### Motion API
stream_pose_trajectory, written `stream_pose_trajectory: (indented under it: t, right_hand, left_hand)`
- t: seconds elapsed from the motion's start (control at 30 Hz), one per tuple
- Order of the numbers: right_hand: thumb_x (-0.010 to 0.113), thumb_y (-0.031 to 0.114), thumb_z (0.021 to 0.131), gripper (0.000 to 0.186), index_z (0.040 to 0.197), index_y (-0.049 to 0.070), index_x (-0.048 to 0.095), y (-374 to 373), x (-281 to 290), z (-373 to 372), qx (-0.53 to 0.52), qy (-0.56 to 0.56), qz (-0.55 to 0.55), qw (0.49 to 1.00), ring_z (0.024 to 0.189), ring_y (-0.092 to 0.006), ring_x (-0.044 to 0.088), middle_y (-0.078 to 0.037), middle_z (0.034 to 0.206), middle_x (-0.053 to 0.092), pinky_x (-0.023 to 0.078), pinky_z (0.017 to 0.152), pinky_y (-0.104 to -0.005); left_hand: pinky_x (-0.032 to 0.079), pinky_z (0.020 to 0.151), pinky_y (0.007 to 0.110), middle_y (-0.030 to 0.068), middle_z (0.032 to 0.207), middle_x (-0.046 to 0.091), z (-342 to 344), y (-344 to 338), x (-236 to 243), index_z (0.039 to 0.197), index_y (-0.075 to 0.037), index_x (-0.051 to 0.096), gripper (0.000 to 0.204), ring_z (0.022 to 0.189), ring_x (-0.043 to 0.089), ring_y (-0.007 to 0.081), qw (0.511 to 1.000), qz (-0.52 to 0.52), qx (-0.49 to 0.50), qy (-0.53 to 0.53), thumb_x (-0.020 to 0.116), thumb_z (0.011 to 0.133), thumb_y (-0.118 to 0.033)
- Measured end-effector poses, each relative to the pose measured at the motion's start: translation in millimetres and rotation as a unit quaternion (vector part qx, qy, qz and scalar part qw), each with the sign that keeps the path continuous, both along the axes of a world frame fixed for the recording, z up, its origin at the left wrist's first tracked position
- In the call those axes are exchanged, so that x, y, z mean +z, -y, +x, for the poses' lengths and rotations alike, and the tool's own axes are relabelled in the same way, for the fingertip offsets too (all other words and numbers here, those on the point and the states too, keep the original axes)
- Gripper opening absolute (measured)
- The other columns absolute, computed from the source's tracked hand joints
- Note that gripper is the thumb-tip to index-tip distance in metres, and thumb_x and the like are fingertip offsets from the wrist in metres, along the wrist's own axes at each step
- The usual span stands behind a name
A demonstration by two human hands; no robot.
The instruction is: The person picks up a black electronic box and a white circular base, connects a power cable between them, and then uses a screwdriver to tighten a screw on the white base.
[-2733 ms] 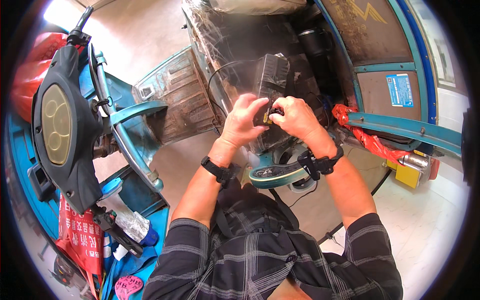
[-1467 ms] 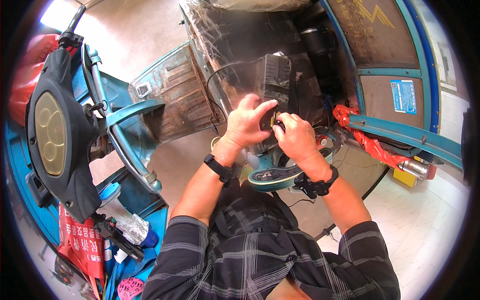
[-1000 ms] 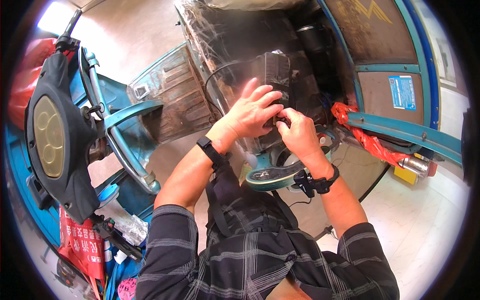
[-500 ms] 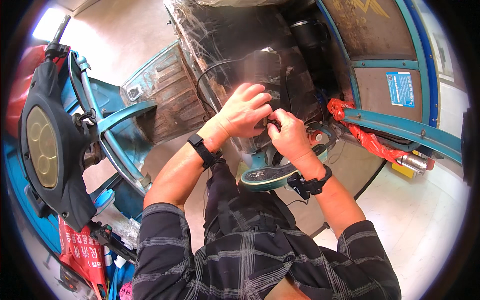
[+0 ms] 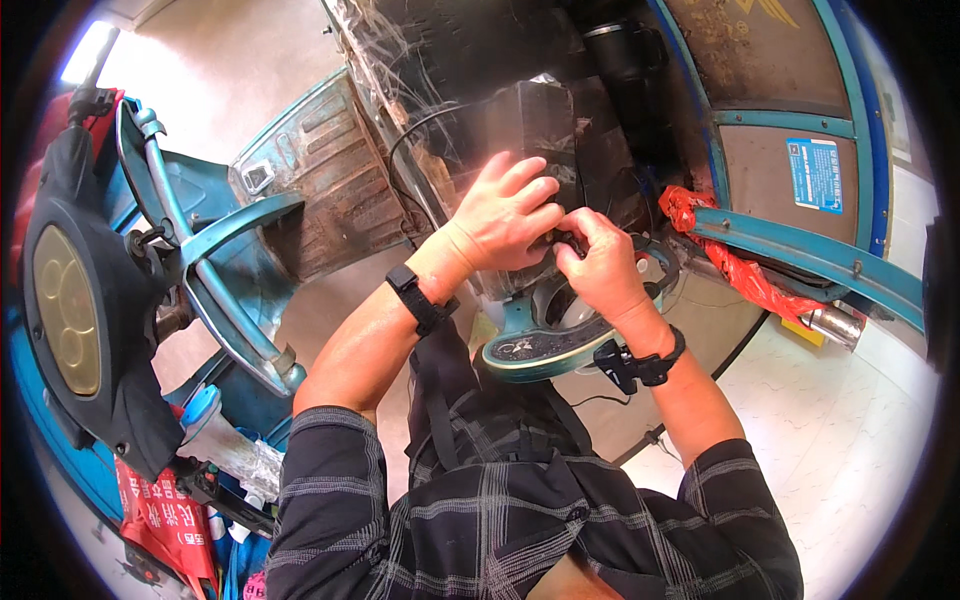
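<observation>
My left hand (image 5: 507, 215) and my right hand (image 5: 603, 262) meet in front of a dark block (image 5: 533, 115) that looks wrapped in black plastic or tape. A small dark piece (image 5: 569, 240) shows at the right hand's pinched thumb and fingers; its kind cannot be made out. The left hand is bent over from the other side, fingers curled and their tips partly hidden against the right hand. Just below both hands is a teal looped frame with a black pad (image 5: 530, 350). A thin black cable (image 5: 420, 125) arcs to the left of the block.
A dark handlebar console (image 5: 70, 300) and teal tubing (image 5: 175, 200) stand at left, beside a rusty ribbed floor panel (image 5: 310, 170). On the right, a teal bar (image 5: 830, 265) carries red plastic (image 5: 735, 265). A black cylindrical container (image 5: 622, 50) sits behind; a red bag (image 5: 165, 515) lies lower left.
Both hands have shifted slightly to the right in the picture, still close together. The view has moved a little, carrying the console leftward. The right hand keeps its pinch.
</observation>
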State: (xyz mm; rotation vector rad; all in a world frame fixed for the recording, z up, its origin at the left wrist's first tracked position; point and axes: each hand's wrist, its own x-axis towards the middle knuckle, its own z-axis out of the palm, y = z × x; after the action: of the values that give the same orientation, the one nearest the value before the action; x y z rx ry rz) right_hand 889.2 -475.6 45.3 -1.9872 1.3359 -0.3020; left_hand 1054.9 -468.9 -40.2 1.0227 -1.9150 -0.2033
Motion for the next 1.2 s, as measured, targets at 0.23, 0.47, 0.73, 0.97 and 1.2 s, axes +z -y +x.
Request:
stream_pose_trajectory:
  t: [0.23,0.47,0.73,0.97,1.2]
  right_hand:
    - [0.067,0.003,0.075,0.018,0.092,0.003,0.062,-10.9,-6.1,-0.4,-0.014,-0.022,-0.040,0.999,0.073,-0.0285,0.065,-0.014,0.083,0.064,0.053,0.067,-0.0352]
    - [0.067,0.004,0.079,0.018,0.096,0.003,0.062,-21.8,-8.2,5.5,-0.072,0.025,-0.016,0.997,0.071,-0.0241,0.066,-0.013,0.083,0.066,0.053,0.066,-0.0334]
    - [0.066,0.004,0.079,0.017,0.095,0.001,0.061,-18.8,-14.3,-4.8,-0.063,0.006,-0.023,0.998,0.073,-0.0276,0.066,-0.015,0.084,0.066,0.052,0.065,-0.0336]
    - [0.075,0.012,0.074,0.048,0.118,0.002,0.056,-22.1,3.9,-7.9,-0.008,-0.037,-0.060,0.997,0.092,-0.0310,0.062,-0.016,0.100,0.064,0.050,0.081,-0.0394]
    - [0.076,0.011,0.069,0.060,0.124,0.000,0.054,-20.2,2.4,-35.2,0.040,-0.089,-0.131,0.987,0.114,-0.0349,0.053,-0.018,0.114,0.060,0.042,0.099,-0.0409]
  left_hand:
    - [0.046,0.088,0.049,0.0038,0.105,0.058,-5.2,-7.4,-8.6,0.083,-0.015,0.062,0.037,0.111,0.053,0.0292,0.998,0.001,0.047,-0.035,0.076,0.050,-0.025]
    - [0.044,0.093,0.048,0.0070,0.109,0.058,-3.5,-9.4,-11.5,0.088,-0.016,0.065,0.040,0.114,0.051,0.0318,0.999,0.006,0.044,-0.025,0.077,0.051,-0.028]
    - [0.044,0.092,0.048,0.0067,0.109,0.058,-9.9,-9.6,-9.8,0.089,-0.016,0.064,0.041,0.114,0.051,0.0319,0.998,0.012,0.056,-0.019,0.077,0.053,-0.029]
    - [0.041,0.095,0.048,0.0062,0.114,0.058,-9.4,-13.5,-7.8,0.091,-0.017,0.064,0.042,0.118,0.050,0.0316,0.997,0.024,0.073,-0.009,0.079,0.054,-0.031]
    - [0.028,0.109,0.051,0.0110,0.130,0.048,-6.3,-26.1,-4.4,0.115,-0.018,0.061,0.073,0.126,0.043,0.0317,0.993,0.087,0.078,0.002,0.086,0.048,-0.032]
